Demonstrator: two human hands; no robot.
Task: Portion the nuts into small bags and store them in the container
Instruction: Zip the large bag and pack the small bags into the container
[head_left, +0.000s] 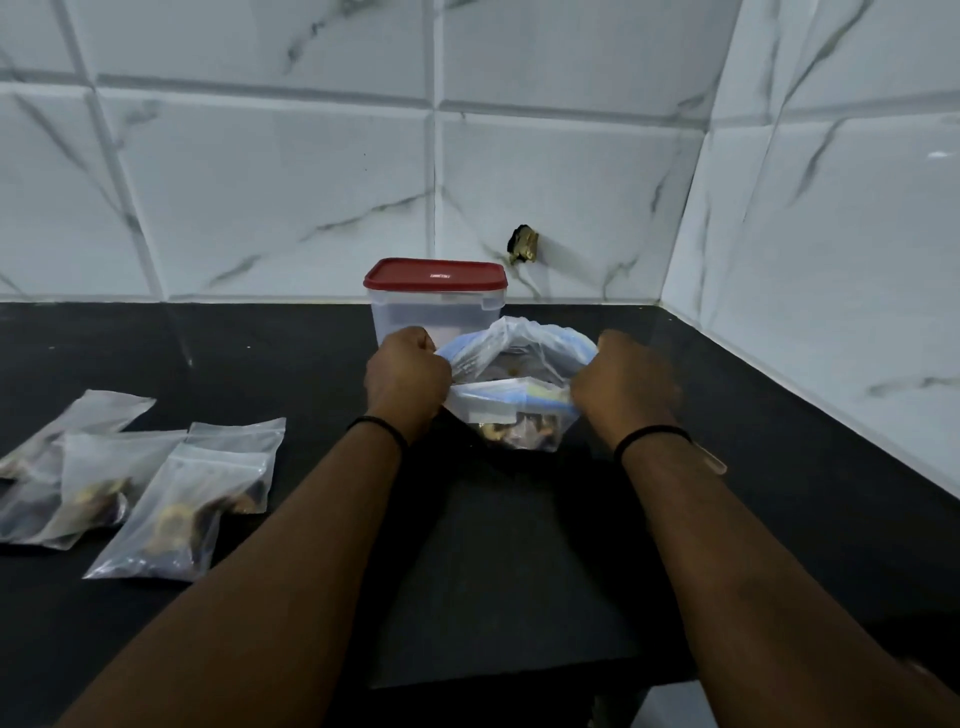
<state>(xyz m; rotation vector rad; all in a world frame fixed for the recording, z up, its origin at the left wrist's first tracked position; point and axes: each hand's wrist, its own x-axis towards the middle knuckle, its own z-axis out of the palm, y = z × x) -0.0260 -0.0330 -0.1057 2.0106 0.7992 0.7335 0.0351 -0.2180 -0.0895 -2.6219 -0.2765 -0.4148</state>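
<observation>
Both hands, left (408, 375) and right (623, 387), grip the rim of the big bag (511, 387) of nuts (its mouth open) on the counter (779, 467), just before the container (436, 301); small bags (171, 499) lie left.

Home kitchen, marble-look wall tiles (270, 171), black counter (519, 545)
</observation>
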